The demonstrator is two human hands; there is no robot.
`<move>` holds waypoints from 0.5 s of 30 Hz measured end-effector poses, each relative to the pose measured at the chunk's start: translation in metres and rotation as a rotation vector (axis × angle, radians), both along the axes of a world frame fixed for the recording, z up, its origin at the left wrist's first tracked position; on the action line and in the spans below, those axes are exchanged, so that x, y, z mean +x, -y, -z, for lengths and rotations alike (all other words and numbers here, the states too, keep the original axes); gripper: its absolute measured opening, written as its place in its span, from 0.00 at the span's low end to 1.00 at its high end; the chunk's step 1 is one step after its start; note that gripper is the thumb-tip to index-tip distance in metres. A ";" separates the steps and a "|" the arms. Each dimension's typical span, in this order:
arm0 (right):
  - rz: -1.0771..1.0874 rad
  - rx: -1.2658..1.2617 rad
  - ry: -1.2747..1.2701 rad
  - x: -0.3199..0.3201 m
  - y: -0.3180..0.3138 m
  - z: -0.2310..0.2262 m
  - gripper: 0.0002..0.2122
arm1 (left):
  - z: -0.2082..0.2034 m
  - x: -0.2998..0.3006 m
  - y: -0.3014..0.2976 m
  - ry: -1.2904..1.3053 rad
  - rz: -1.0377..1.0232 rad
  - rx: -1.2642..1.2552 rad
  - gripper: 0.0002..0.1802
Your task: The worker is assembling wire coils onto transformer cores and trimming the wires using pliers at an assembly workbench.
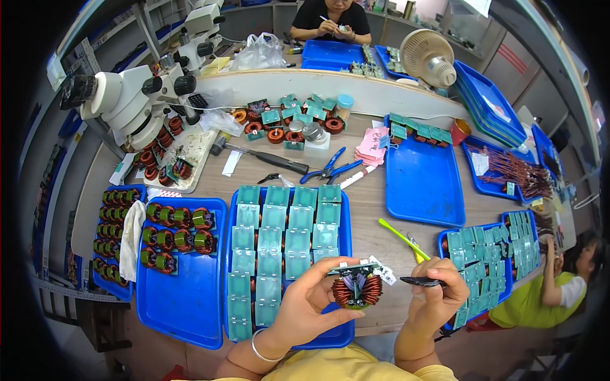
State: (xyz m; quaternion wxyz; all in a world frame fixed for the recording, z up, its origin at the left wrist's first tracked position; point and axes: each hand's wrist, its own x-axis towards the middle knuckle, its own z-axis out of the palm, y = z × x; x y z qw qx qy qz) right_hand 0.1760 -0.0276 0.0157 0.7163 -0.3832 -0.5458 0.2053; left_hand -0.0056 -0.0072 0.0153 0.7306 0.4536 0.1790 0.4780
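Note:
My left hand (304,311) pinches a copper-wound toroidal coil (357,291) by its edge, thumb below and fingers above. A green circuit board (356,269) sits along the coil's top side, and a small white tag (385,274) sticks out from it. Dark and purplish parts fill the middle of the coil. Closed around a slim black tool (422,281), my right hand (438,297) is just right of the coil. The tool's tip points at the tag; its exact kind is unclear. Beneath my left hand lies a blue tray (347,241) with rows of green-board coils.
Blue trays of coils stand left (181,305) and right (505,289); another tray (424,184) lies behind. Blue-handled pliers (332,170), a hammer (279,161) and a yellow-green stick (403,239) lie on the table. A microscope (127,101) stands far left. Other people sit opposite and at right.

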 end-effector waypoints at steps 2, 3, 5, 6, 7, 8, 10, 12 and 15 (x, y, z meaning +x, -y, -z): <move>-0.013 0.015 -0.002 0.003 -0.001 0.003 0.08 | -0.001 0.000 -0.001 -0.009 0.005 0.022 0.36; -0.027 0.030 -0.004 0.004 -0.001 0.004 0.08 | -0.002 0.001 0.000 -0.010 0.005 0.021 0.36; -0.018 0.014 -0.017 0.002 0.000 0.002 0.08 | -0.004 0.003 0.001 -0.048 -0.068 -0.039 0.36; -0.010 -0.001 -0.029 0.001 0.000 0.001 0.08 | -0.004 0.003 0.001 -0.048 -0.067 -0.039 0.36; -0.009 -0.001 -0.030 0.001 0.000 0.001 0.08 | -0.004 0.004 0.001 -0.032 -0.069 -0.041 0.36; -0.023 -0.002 -0.035 0.001 0.001 0.001 0.08 | -0.004 0.004 0.000 -0.016 -0.071 -0.043 0.35; -0.035 -0.003 -0.042 0.001 0.001 0.000 0.09 | -0.002 0.004 -0.002 0.005 -0.054 -0.053 0.35; -0.032 0.033 -0.034 0.001 0.000 0.000 0.09 | -0.001 0.004 -0.002 0.024 -0.039 -0.063 0.36; -0.044 0.057 -0.040 0.001 0.000 -0.001 0.09 | 0.000 0.003 -0.003 0.072 0.002 -0.099 0.36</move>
